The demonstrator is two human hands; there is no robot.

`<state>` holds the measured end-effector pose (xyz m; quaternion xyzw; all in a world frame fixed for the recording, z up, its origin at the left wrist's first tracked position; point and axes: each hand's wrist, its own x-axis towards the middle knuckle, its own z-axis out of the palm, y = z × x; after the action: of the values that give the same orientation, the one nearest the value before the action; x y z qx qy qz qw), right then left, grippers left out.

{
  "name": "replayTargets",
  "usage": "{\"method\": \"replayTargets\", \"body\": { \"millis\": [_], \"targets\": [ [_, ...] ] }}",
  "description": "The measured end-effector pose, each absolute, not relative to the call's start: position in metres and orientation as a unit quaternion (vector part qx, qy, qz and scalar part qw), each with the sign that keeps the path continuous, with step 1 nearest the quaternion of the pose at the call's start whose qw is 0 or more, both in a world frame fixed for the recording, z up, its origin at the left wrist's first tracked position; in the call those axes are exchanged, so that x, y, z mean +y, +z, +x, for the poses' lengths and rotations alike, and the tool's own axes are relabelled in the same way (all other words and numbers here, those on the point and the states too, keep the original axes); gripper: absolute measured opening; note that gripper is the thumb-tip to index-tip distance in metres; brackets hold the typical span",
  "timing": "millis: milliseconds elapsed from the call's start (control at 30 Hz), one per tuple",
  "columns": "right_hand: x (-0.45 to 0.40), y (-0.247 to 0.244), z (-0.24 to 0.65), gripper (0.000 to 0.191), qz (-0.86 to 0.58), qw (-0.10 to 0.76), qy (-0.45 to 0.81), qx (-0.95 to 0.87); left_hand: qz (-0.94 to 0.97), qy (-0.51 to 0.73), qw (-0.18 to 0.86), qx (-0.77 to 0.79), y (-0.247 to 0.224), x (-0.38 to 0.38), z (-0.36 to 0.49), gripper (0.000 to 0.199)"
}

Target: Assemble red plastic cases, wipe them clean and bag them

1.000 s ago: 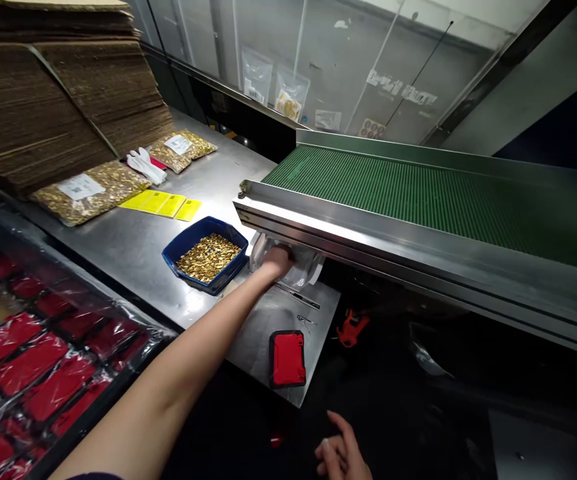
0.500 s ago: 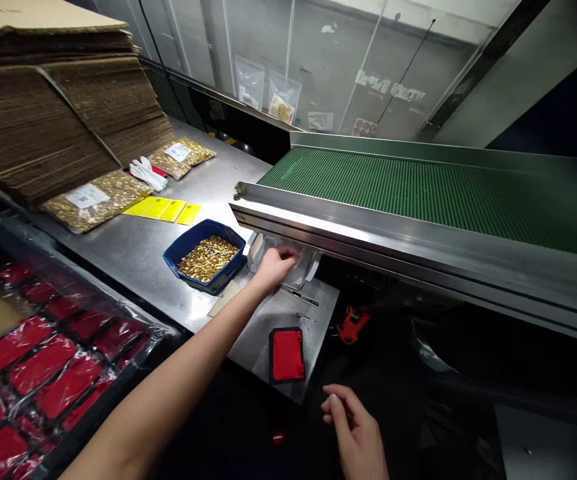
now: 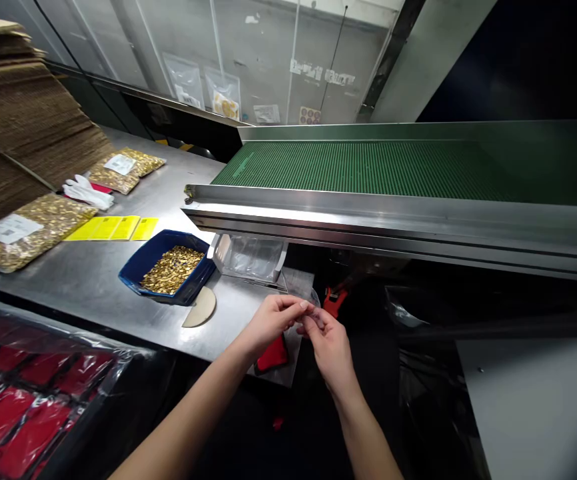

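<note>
Plastic film (image 3: 309, 292) is now pinched by our left hand (image 3: 276, 319), gone from the tray (image 3: 222, 249), and our right hand (image 3: 329, 341); both share the work.

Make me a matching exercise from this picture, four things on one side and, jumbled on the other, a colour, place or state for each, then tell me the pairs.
Things:
1. Blue bin
2. Conveyor belt
3. Red-and-black case
4. Left hand

Descriptions:
A. On the metal table, partly hidden behind the person's hand and wrist
B. Pinching clear plastic together with the right hand
C. Green and ribbed
D. Containing small gold-coloured pieces

Pairs: 1-D, 2-C, 3-A, 4-B
</note>
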<state>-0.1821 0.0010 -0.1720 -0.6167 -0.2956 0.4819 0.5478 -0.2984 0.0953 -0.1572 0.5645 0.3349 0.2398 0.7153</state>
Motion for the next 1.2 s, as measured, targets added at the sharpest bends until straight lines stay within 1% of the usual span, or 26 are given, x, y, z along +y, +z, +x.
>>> {"method": "replayTargets", "body": {
  "millis": [133, 167, 233, 333, 400, 433, 467, 500, 567, 600, 667, 767, 833, 900, 933, 1000, 1133, 1200],
  "targets": [
    [-0.033, -0.177, -0.163, 0.033, -0.621, 0.562, 0.485, -0.252, 0.588, 0.277, 0.669, 0.361, -0.161, 0.079, -0.308, 0.029],
    [-0.041, -0.175, -0.158, 0.031, -0.619, 0.56, 0.493, -0.245, 0.595, 0.293, 0.65, 0.372, -0.162, 0.076, -0.31, 0.03],
    [-0.058, -0.168, -0.15, 0.029, -0.6, 0.552, 0.529, -0.234, 0.601, 0.304, 0.643, 0.365, -0.164, 0.074, -0.311, 0.043],
    [-0.078, -0.159, -0.143, 0.024, -0.535, 0.548, 0.607, -0.212, 0.557, 0.238, 0.747, 0.275, -0.173, 0.071, -0.302, 0.074],
    [-0.089, -0.156, -0.139, 0.023, -0.499, 0.549, 0.641, -0.199, 0.514, 0.171, 0.815, 0.207, -0.181, 0.066, -0.291, 0.087],
    [-0.094, -0.155, -0.137, 0.023, -0.495, 0.549, 0.645, -0.197, 0.503, 0.144, 0.832, 0.185, -0.185, 0.062, -0.285, 0.088],
    [-0.099, -0.154, -0.135, 0.023, -0.499, 0.546, 0.643, -0.197, 0.499, 0.124, 0.84, 0.172, -0.187, 0.059, -0.279, 0.086],
    [-0.103, -0.154, -0.132, 0.023, -0.509, 0.544, 0.636, -0.199, 0.495, 0.109, 0.846, 0.165, -0.189, 0.055, -0.274, 0.077],
    [-0.112, -0.154, -0.127, 0.025, -0.541, 0.539, 0.613, -0.202, 0.494, 0.097, 0.847, 0.172, -0.189, 0.049, -0.266, 0.052],
    [-0.117, -0.155, -0.124, 0.026, -0.558, 0.538, 0.598, -0.203, 0.497, 0.104, 0.841, 0.187, -0.187, 0.046, -0.264, 0.041],
    [-0.124, -0.156, -0.12, 0.029, -0.595, 0.537, 0.563, -0.201, 0.506, 0.134, 0.821, 0.227, -0.182, 0.041, -0.262, 0.029],
    [-0.13, -0.159, -0.121, 0.036, -0.651, 0.526, 0.506, -0.21, 0.522, 0.147, 0.802, 0.25, -0.17, 0.028, -0.264, 0.025],
    [-0.13, -0.161, -0.125, 0.04, -0.676, 0.512, 0.479, -0.228, 0.54, 0.116, 0.802, 0.228, -0.162, 0.016, -0.264, 0.029],
    [-0.129, -0.163, -0.129, 0.042, -0.691, 0.496, 0.461, -0.255, 0.589, 0.092, 0.772, 0.22, -0.158, 0.004, -0.264, 0.034],
    [-0.128, -0.163, -0.131, 0.044, -0.699, 0.481, 0.454, -0.271, 0.617, 0.087, 0.749, 0.227, -0.157, -0.001, -0.265, 0.032],
    [-0.126, -0.161, -0.132, 0.047, -0.723, 0.438, 0.441, -0.301, 0.663, 0.09, 0.698, 0.255, -0.158, -0.006, -0.266, 0.022],
    [-0.127, -0.155, -0.131, 0.047, -0.786, 0.333, 0.407, -0.325, 0.706, 0.118, 0.626, 0.309, -0.161, 0.003, -0.275, 0.02],
    [-0.128, -0.153, -0.131, 0.049, -0.819, 0.278, 0.361, -0.348, 0.72, 0.146, 0.589, 0.336, -0.159, 0.01, -0.282, 0.018]
  ]
}}
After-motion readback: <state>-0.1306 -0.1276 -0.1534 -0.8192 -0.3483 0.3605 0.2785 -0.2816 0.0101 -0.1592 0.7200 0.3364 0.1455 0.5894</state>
